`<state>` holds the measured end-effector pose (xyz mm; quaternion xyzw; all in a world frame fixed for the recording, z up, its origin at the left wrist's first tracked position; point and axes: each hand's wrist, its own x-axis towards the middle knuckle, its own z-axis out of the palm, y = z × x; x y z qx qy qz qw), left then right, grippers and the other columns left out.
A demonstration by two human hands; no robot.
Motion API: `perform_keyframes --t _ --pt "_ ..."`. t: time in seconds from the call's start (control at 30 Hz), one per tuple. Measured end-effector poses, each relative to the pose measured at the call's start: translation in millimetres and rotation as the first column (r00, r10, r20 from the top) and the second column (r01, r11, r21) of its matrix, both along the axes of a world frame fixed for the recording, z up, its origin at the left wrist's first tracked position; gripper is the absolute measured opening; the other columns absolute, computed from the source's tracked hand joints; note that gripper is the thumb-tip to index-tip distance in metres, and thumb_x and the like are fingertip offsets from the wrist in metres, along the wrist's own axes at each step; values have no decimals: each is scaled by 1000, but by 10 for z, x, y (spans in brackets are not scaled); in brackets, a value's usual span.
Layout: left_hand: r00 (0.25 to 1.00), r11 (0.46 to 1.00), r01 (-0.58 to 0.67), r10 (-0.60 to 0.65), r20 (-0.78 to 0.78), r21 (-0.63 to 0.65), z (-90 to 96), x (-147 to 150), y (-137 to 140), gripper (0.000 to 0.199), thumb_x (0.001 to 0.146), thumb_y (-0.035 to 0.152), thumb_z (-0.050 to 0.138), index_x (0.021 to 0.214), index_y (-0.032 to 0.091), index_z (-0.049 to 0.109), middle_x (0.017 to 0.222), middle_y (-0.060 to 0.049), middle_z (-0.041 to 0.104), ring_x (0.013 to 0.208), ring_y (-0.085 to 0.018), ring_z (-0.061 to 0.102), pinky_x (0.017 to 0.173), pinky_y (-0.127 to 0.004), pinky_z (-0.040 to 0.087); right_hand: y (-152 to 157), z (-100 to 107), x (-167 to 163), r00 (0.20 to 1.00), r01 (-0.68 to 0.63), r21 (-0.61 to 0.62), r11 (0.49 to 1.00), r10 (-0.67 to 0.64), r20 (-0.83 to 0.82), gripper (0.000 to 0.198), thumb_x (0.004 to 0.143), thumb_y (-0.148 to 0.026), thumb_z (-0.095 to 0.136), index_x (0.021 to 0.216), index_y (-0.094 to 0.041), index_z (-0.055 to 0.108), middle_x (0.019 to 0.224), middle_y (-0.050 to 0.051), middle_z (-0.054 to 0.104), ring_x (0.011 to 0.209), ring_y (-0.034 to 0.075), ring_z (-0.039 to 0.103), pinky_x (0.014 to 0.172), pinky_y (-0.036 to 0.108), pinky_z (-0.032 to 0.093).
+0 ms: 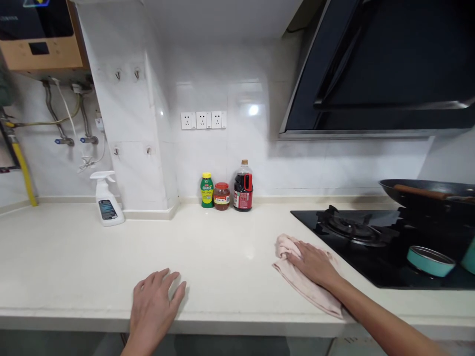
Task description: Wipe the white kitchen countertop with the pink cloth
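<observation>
The pale surface (pixel 222 257) is bordered at right by a black stove (pixel 389 269). Beside the stove lies a pink cloth (pixel 300 286), partly covered by the right hand (pixel 313 262), whose fingers are laid over its bunched end; whether they are clamped cannot be told. The left hand (pixel 154 296) is held near the front edge, fingers apart.

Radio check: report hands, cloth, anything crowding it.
Left hand holding nothing, over counter front. Right hand on pink cloth, bunched at its far end. Cooktop close beside cloth; spray bottle well off, far left.
</observation>
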<state>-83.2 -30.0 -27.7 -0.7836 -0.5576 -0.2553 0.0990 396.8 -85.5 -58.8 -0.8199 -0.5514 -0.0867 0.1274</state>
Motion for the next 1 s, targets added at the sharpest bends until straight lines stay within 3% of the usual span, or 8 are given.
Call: perform_keyframes --t 0.2,0.37,0.47,0.6,0.7,0.8,0.93,1.0 --pt "1000 1000 13 -13 8 11 -52 5 35 37 90 50 49 113 34 73 128 -2 70 122 -28 58 105 -46 36 579 109 175 991 133 3 991 -133 -31 64 97 -57 37 146 -17 46 142 18 48 132 39 41 109 57 29" --pt "997 992 47 -53 50 117 -76 16 53 33 89 48 54 109 31 73 124 -5 71 118 -29 61 99 -47 40 1145 256 -30 979 192 -49 980 -195 -64 73 98 -64 36 144 -8 46 145 24 41 134 45 34 108 63 25" --pt "992 973 96 -110 56 209 -71 11 37 30 92 43 53 108 28 73 121 -7 72 114 -29 63 95 -48 42 1518 356 -430 991 100 -101 990 -108 -84 80 96 -69 37 147 -7 42 152 24 33 138 45 27 111 63 20" --pt "990 958 110 -128 55 264 -50 1 9 27 93 39 55 106 24 73 116 -9 72 110 -29 64 92 -48 43 1832 463 -1284 978 -190 -159 969 173 -116 86 95 -74 38 156 -14 30 161 16 19 145 39 14 117 61 9" --pt "992 967 91 -109 61 239 -34 -9 -10 26 93 39 55 105 25 73 117 -8 72 110 -30 64 92 -49 44 1727 510 -1939 896 -440 -172 881 420 -143 85 94 -75 41 158 -19 27 163 9 12 148 34 7 119 56 5" --pt "994 975 64 -81 69 213 -17 -23 -26 27 94 40 54 106 26 74 119 -8 72 112 -30 64 93 -49 44 1314 536 -2356 780 -625 -176 760 603 -166 83 94 -74 43 158 -23 28 163 5 9 149 28 4 121 51 4" --pt "996 984 54 -66 65 169 -1 -38 -46 29 97 41 51 107 26 74 121 -9 71 114 -30 63 95 -50 44 573 557 -2396 651 -758 -160 632 723 -231 78 94 -67 50 157 -26 29 163 1 8 150 24 1 122 51 3" --pt "996 989 65 -73 55 135 -7 -46 -53 30 98 41 50 107 26 74 122 -9 70 116 -30 62 96 -50 43 251 549 -2224 621 -782 -143 607 736 -269 74 93 -60 53 157 -29 30 163 -1 8 150 25 1 122 51 4"
